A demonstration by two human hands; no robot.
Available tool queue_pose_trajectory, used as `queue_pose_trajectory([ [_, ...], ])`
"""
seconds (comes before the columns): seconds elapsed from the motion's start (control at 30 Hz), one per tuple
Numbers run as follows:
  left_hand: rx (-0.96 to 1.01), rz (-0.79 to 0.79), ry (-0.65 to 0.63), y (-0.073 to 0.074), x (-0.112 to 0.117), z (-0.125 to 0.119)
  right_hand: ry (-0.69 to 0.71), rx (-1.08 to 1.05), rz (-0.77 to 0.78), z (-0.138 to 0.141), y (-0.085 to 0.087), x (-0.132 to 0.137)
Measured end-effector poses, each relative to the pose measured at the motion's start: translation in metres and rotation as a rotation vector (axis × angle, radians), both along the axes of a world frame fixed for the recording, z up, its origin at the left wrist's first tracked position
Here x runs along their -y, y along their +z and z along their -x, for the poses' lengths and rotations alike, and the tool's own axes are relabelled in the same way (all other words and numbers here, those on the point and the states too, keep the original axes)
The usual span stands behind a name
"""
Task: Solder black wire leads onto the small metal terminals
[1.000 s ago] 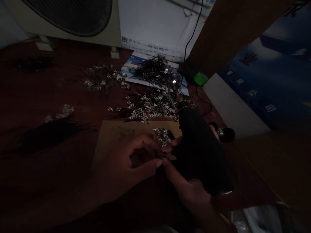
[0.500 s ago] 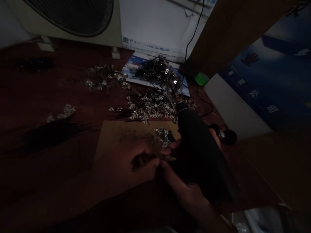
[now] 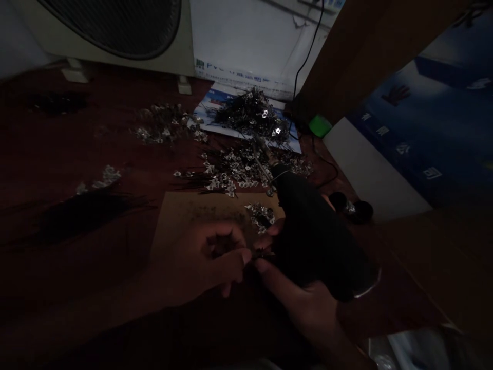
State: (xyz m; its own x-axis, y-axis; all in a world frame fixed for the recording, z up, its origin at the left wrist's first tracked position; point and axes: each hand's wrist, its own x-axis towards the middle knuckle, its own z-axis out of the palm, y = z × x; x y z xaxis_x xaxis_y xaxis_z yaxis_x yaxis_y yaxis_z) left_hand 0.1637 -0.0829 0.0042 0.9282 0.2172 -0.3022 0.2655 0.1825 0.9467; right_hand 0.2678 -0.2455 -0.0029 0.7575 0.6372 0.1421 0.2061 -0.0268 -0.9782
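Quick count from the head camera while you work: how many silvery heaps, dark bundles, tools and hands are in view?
Silvery metal-bit heaps: 5
Dark wire bundles: 2
Black handheld tool: 1
Hands: 2, left hand and right hand
Total: 10

Pinch point too dim to read.
Between the fingertips of my left hand (image 3: 202,259) and right hand (image 3: 308,303), a small dark piece (image 3: 262,253) is too small and shadowed to identify. Behind those fingers, a black tool (image 3: 316,241) hides my right palm. Far beyond the fingers, the top edge cuts off a fan grille (image 3: 115,25); below and right of them, a pale blurred object (image 3: 416,349) runs off the bottom edge.
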Motion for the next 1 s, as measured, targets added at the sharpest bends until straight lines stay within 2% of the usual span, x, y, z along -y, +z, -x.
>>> queue_pose_trajectory([
  [0.07,0.045,0.01,-0.024,0.0,0.0,0.0,0.029,-0.099,-0.063,0.0,-0.006,0.001],
  [0.17,0.046,0.008,-0.007,0.001,0.001,0.001,0.035,-0.096,-0.036,-0.001,-0.013,0.005],
  [0.33,0.065,0.03,0.054,0.004,0.005,0.004,0.026,-0.073,-0.062,-0.002,-0.008,0.004],
  [0.47,0.127,-0.089,0.082,0.001,0.005,0.004,0.018,-0.03,-0.037,-0.002,-0.003,0.003],
  [0.63,0.16,-0.226,0.067,-0.002,0.001,0.003,-0.002,-0.042,0.02,-0.003,-0.008,0.006],
  [0.8,0.159,-0.331,0.062,0.001,0.001,0.004,-0.002,-0.068,-0.022,-0.002,-0.006,0.004],
  [1.0,0.052,-0.226,-0.012,0.003,0.003,0.006,-0.015,-0.051,0.015,0.001,0.0,0.002],
])
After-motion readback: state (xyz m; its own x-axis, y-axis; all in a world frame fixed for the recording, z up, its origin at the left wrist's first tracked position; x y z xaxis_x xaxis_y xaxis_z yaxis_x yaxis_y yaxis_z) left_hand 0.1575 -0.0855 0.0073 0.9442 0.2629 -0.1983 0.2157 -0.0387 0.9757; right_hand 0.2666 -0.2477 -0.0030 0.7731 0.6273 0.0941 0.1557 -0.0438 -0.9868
